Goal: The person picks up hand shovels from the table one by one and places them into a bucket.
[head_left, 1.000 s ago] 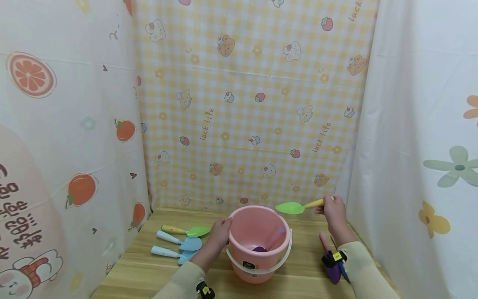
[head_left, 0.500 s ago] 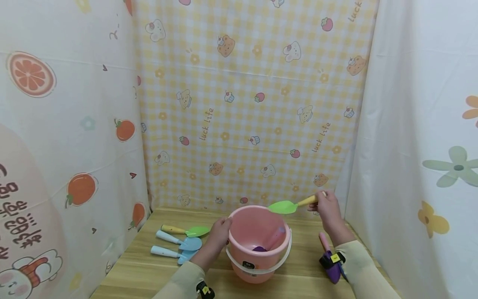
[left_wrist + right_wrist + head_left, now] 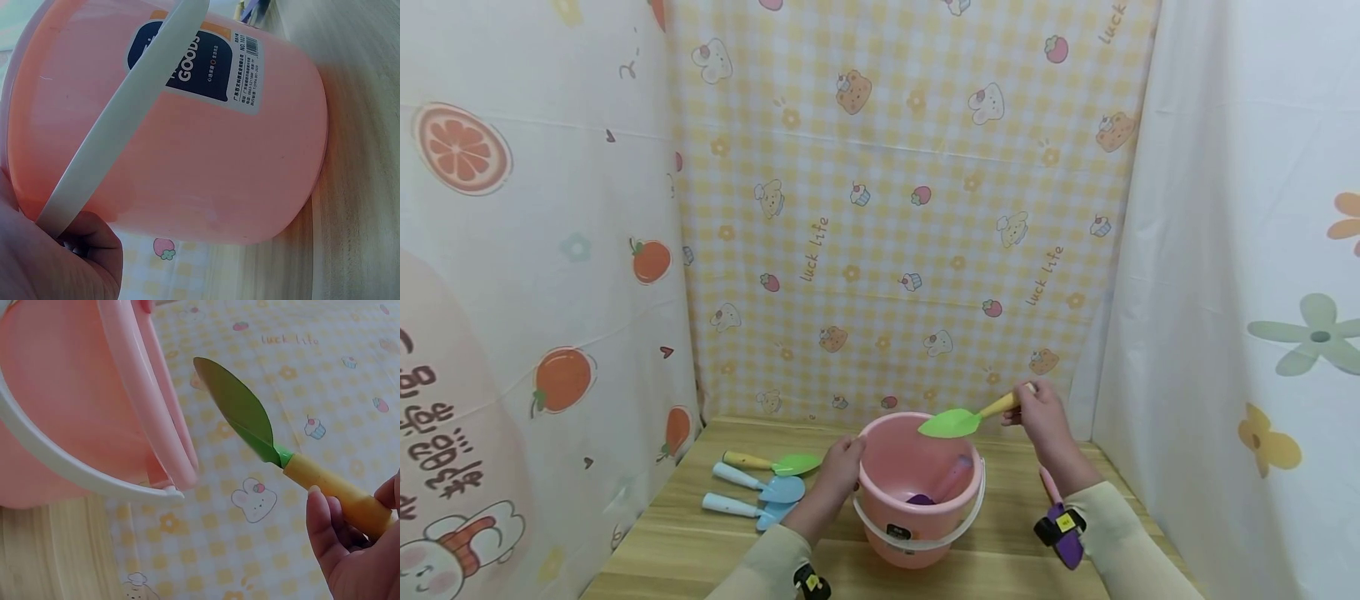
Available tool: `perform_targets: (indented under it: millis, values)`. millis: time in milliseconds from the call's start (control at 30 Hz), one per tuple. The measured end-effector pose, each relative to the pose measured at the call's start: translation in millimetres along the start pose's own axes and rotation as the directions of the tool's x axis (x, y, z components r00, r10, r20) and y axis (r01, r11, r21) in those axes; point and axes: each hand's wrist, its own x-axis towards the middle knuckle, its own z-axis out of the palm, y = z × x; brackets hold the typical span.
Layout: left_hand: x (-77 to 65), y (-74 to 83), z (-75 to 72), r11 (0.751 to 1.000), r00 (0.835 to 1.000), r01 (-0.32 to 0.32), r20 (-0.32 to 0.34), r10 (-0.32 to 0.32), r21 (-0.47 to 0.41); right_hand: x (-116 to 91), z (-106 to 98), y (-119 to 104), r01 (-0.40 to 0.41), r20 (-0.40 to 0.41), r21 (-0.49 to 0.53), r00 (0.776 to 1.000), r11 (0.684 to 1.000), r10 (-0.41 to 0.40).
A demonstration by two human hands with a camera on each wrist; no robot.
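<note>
A pink bucket (image 3: 917, 521) with a white handle (image 3: 119, 119) stands upright on the wooden table. At the left side of its rim, my left hand (image 3: 841, 467) grips the edge, fingers curled there. My right hand (image 3: 1043, 421) holds a green trowel (image 3: 951, 423) by its yellow wooden handle (image 3: 334, 490). The green blade is above the bucket's far right rim in the head view, tip pointing left. Inside the bucket lies a purple trowel (image 3: 921, 499) with a pink handle (image 3: 953, 478), leaning on the right wall.
Left of the bucket lie another green trowel (image 3: 797, 464) and two light blue trowels (image 3: 786, 489), handles to the left. Under my right forearm lies a purple trowel (image 3: 1070, 550) with a pink handle, partly hidden. Patterned cloth walls (image 3: 887, 250) enclose the table (image 3: 655, 558).
My right hand has moved left with the green trowel, bringing the blade from right of the bucket to over its rim. The left hand has stayed on the rim.
</note>
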Motion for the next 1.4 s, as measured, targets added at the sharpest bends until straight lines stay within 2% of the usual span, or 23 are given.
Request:
perform_targets:
  millis: [233,633,833,1167,1400]
  values:
    - [-0.2,-0.4,-0.2,1.000,1.000,-0.005,0.003,0.005,-0.004,-4.2,10.2,-1.4,0.017,0.049,-0.092,0.999,0.996,-0.013]
    - [-0.7,1.9,-0.2,1.000,1.000,0.004,0.001,-0.004,-0.002,-9.8,29.4,4.4,0.028,0.159,-0.116,0.987,0.993,-0.009]
    - [-2.2,4.1,-0.2,1.000,1.000,0.016,0.007,-0.016,-0.001,-12.7,39.6,7.4,0.056,0.196,-0.168,0.980,0.984,-0.022]
    - [-4.2,4.5,-0.6,1.000,1.000,0.011,0.012,-0.012,0.007,-16.0,51.6,14.0,0.091,0.299,-0.248,0.954,0.964,-0.013]
    - [-4.3,5.2,-0.4,1.000,1.000,0.017,0.008,-0.018,0.007,-18.9,59.2,14.2,0.113,0.375,-0.268,0.927,0.957,-0.005]
